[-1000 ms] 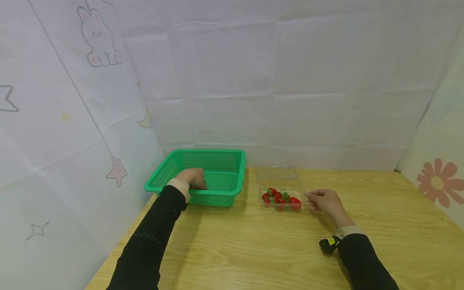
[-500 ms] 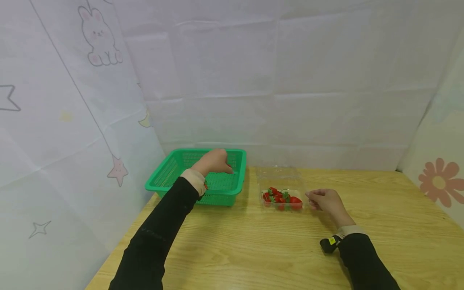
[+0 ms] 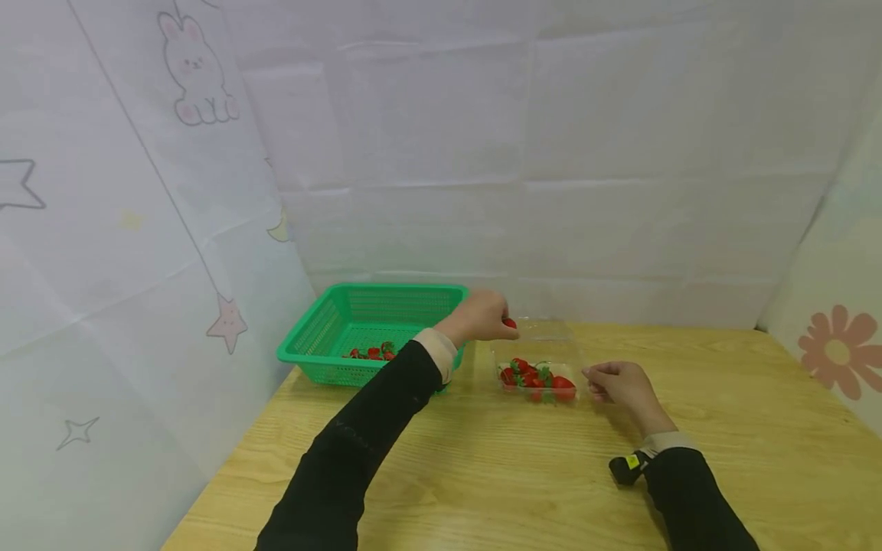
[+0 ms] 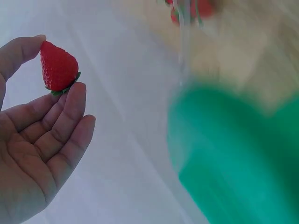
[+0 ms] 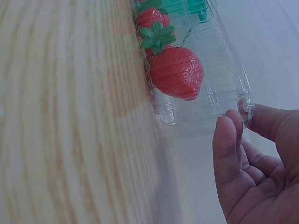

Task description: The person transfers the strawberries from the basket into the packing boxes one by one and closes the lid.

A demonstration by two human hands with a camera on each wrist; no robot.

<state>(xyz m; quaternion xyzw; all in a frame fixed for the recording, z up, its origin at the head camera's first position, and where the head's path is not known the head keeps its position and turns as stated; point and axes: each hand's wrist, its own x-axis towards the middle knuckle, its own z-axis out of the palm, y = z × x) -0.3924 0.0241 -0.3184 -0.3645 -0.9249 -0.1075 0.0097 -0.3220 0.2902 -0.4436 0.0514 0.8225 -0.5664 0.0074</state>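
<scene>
My left hand pinches a strawberry between thumb and fingertips, its green leaves toward the fingers. In the head view that hand is in the air between the green basket and the clear plastic box. Several strawberries lie inside the box, whose lid stands open at the back. The box's right rim is pinched by the thumb and fingers of my right hand, as the right wrist view shows. More strawberries lie in the basket, partly hidden by its front wall and my left sleeve.
The wooden table extends in front of the box and to its right. A white cloth wall rises directly behind, and a printed one stands along the left. The blurred basket rim fills the left wrist view's lower right.
My left hand has risen out of the basket and moved right toward the box with a strawberry. Strawberries in the basket have come into view. My right hand stays at the box's rim.
</scene>
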